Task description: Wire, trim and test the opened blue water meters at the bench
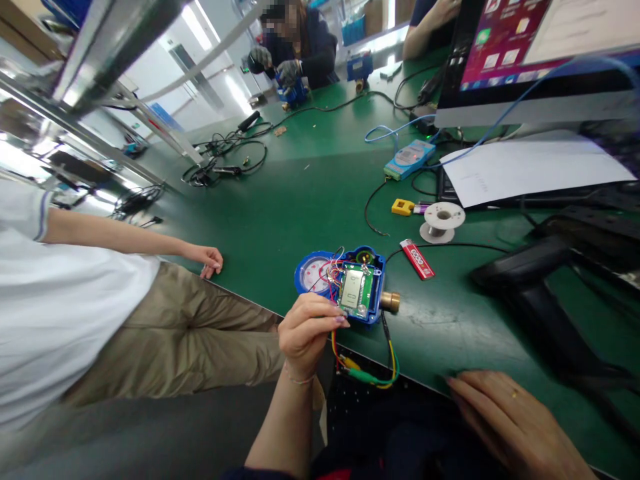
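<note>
An opened blue meter (375,293) with a brass fitting lies near the green table's front edge. Its circuit board shows a small lit-up display (353,288), and thin wires run across to a round blue-rimmed part (314,273). My left hand (307,327) touches the board's lower left corner, thumb and fingertips pressed together; what they hold, if anything, is too small to name. Yellow, red and green clip leads (363,375) hang below the meter over the edge. My right hand (510,413) rests at the table edge on the right, its fingers stretched out, holding nothing.
A person in a white shirt (75,307) stands at the left, one hand on the table. A gloved person handles a blue meter (293,92) at the back. On the right are a solder spool (443,220), red-white packet (418,259), black scanner (530,300), blue converter (410,159) and monitor (520,110).
</note>
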Demonstrator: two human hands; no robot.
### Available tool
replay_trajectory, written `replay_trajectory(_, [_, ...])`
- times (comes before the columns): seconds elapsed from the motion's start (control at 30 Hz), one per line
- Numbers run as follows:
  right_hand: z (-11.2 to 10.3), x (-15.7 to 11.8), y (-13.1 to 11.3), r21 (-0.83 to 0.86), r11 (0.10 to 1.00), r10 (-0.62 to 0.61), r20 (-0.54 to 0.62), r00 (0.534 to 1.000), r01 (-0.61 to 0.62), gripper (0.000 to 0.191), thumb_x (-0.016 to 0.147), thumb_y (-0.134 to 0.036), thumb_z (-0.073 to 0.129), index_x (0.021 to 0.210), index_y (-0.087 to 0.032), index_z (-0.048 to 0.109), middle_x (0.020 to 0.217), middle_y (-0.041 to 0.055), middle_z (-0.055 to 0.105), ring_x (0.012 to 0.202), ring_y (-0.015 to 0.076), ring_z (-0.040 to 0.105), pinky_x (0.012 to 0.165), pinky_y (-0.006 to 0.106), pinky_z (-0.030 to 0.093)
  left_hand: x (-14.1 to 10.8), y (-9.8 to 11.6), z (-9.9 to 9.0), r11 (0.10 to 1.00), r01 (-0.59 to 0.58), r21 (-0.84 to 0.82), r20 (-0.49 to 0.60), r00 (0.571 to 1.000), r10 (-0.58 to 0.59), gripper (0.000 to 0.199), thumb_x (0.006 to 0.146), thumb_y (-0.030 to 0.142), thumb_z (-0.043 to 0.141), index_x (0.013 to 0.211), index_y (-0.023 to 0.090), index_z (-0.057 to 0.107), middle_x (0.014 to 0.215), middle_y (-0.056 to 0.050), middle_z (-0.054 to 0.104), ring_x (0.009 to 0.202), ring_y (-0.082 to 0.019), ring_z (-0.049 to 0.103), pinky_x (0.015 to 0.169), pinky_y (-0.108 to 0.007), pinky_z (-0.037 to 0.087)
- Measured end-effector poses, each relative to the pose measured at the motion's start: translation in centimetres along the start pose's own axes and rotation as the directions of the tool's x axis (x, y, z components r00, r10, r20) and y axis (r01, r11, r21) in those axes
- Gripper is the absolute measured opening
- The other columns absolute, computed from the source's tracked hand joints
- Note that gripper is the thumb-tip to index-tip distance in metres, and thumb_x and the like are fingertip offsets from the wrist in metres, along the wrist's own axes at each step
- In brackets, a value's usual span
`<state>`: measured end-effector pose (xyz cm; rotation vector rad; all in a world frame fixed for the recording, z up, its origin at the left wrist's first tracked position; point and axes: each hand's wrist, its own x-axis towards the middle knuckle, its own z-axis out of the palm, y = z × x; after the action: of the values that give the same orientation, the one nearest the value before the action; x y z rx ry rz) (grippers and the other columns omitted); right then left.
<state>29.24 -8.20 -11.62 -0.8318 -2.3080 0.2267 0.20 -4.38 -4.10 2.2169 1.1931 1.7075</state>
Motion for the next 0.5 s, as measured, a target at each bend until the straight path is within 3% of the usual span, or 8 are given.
replay_trajectory(0.5, [-0.16,0.05,-0.07,0.042,0.999,0.014,0.020,1.000,-0.015,0.020,0.083,-0.011,0.055,0.101,-0.011,0.061,0.090,0.0088,0.063,0.083,0.0156,0.059,0.079,0.030,0.045,0.07,0.03,-0.13,1.000,-0.003,0.012,0.040,0.999,0.002,0.018,0.069,0.003,0.068,0.083,0.014,0.066,0.082,-0.003,0.068,0.077,-0.015,0.063,0.068,-0.031,0.051])
